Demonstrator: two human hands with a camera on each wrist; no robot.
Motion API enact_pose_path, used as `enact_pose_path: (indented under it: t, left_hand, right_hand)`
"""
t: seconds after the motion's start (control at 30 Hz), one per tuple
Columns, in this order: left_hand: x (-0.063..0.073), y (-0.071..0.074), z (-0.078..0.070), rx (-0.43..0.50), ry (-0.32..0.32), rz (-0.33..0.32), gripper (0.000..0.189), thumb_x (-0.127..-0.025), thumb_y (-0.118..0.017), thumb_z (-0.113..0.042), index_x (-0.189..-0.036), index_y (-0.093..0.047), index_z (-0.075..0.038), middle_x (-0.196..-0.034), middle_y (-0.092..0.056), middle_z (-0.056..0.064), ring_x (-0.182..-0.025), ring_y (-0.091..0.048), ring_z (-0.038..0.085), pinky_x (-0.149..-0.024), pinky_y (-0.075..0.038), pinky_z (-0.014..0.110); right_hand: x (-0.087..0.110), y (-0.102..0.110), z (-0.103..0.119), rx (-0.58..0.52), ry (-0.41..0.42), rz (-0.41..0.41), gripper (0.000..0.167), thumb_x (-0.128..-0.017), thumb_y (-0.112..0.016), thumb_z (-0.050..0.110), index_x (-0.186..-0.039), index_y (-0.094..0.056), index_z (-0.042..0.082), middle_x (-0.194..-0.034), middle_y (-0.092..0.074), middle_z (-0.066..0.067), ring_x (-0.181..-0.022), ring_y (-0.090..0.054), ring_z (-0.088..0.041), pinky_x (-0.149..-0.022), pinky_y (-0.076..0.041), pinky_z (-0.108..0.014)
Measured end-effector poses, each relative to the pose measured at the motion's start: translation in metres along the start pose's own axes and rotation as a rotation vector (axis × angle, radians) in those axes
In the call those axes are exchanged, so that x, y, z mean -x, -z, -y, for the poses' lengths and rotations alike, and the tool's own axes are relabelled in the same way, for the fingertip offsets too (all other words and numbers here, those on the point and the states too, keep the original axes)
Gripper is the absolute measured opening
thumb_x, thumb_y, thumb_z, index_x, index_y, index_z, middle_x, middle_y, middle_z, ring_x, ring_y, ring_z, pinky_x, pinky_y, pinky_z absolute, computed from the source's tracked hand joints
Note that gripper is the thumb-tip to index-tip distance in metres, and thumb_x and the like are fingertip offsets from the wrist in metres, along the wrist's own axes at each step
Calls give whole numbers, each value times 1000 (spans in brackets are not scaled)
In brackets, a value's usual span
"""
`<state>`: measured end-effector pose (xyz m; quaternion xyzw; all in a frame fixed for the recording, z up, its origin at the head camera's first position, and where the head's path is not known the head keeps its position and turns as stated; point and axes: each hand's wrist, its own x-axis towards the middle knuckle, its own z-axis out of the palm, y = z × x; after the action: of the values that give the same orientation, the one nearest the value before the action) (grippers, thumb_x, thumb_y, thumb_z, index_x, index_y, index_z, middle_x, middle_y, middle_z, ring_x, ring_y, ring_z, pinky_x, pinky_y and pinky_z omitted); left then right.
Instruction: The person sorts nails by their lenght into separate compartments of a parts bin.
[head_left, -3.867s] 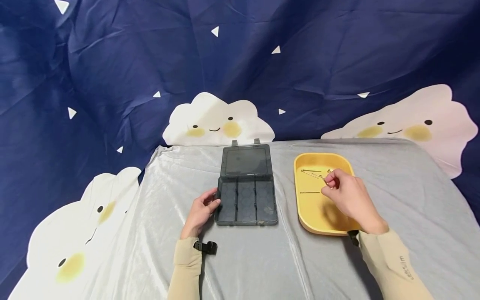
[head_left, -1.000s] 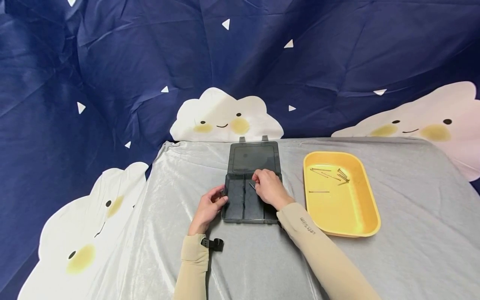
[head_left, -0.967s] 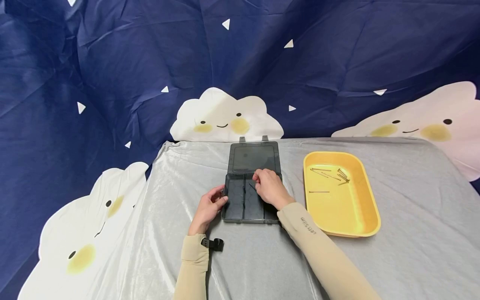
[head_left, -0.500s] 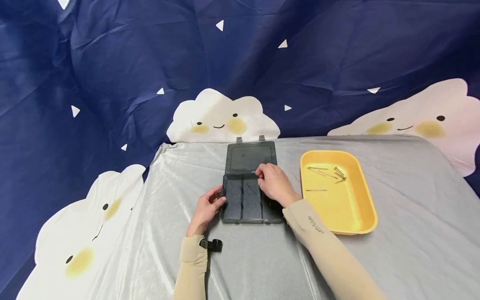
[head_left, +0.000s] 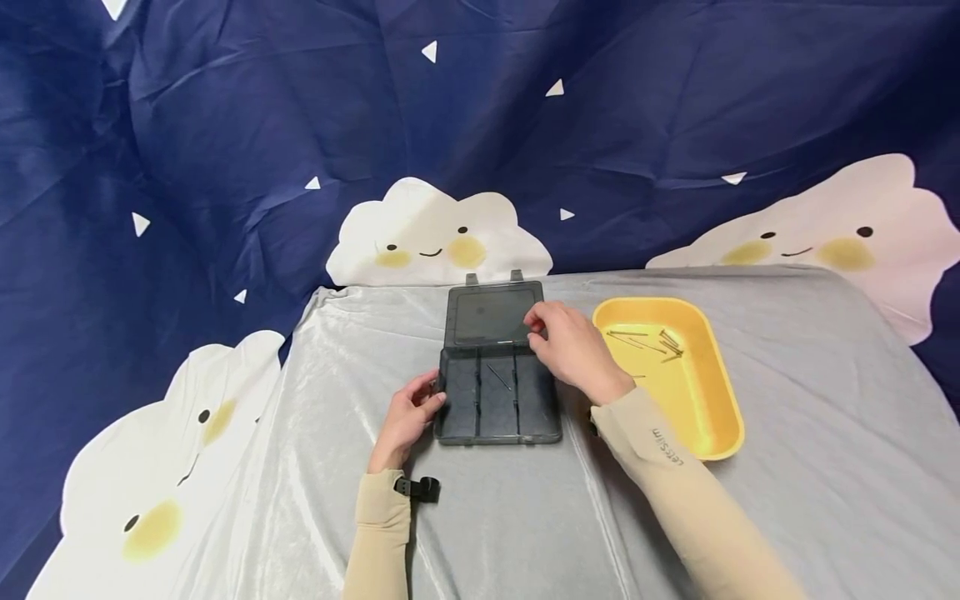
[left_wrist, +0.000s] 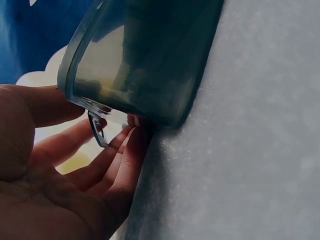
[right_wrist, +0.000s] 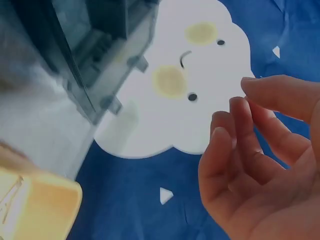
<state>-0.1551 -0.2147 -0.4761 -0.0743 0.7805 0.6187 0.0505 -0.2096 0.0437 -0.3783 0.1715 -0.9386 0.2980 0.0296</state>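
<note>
A dark translucent compartment box (head_left: 498, 439) stands with its lid (head_left: 495, 317) raised. One thin nail (head_left: 499, 377) lies slanted in its middle compartment. My left hand (head_left: 405, 417) holds the box's left side. In the left wrist view, the thumb of that hand (left_wrist: 75, 175) rests at the rim and the fingertips touch the wall beside a clear latch (left_wrist: 97, 130). Over the box's right back part hovers my right hand (head_left: 573, 346), fingers loosely bent. In the right wrist view, nothing shows between the fingers of my right hand (right_wrist: 265, 150).
To the right sits a yellow tray (head_left: 701, 408) with several nails (head_left: 671, 343) near its back. My right forearm covers part of its left side. Grey cloth (head_left: 510, 517) covers the table, and a blue curtain (head_left: 637, 108) with clouds hangs behind.
My right hand came from the yellow tray to the box with a nail and let it go in the middle compartment. It has since lifted away rightward. My left hand stays on the box.
</note>
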Motion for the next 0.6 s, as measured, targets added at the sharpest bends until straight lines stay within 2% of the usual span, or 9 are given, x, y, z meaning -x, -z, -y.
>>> enact_pose_path:
  t: [0.13, 0.33, 0.6]
  left_hand:
    - [-5, 1, 6, 1, 19, 7, 49, -91, -62, -2, -138, -49, 3, -121, -59, 30, -86, -58, 7, -72, -51, 25]
    - [-19, 0, 29, 9, 21, -24, 49, -91, -64, -5, -138, -51, -2, -119, -61, 25, -83, -56, 5, -65, -48, 20]
    - [-18, -2, 32, 3, 2, -46, 47, -90, -65, -6, -136, -55, -5, -116, -62, 22, -82, -56, 5, -65, -48, 19]
  right_hand:
    - [4, 14, -5, 5, 38, -68, 16, -88, -59, 9, -102, -67, 7, -97, -67, -8, -88, -60, -26, -79, -48, -41]
    - [10, 37, -14, 1, 50, -117, 21, -87, -57, 8, -106, -66, 6, -94, -68, -8, -86, -62, -27, -77, -47, -40]
    - [20, 63, -33, -8, 25, -158, 20, -88, -58, 8, -106, -64, 4, -95, -67, -12, -89, -62, -29, -78, -47, -42]
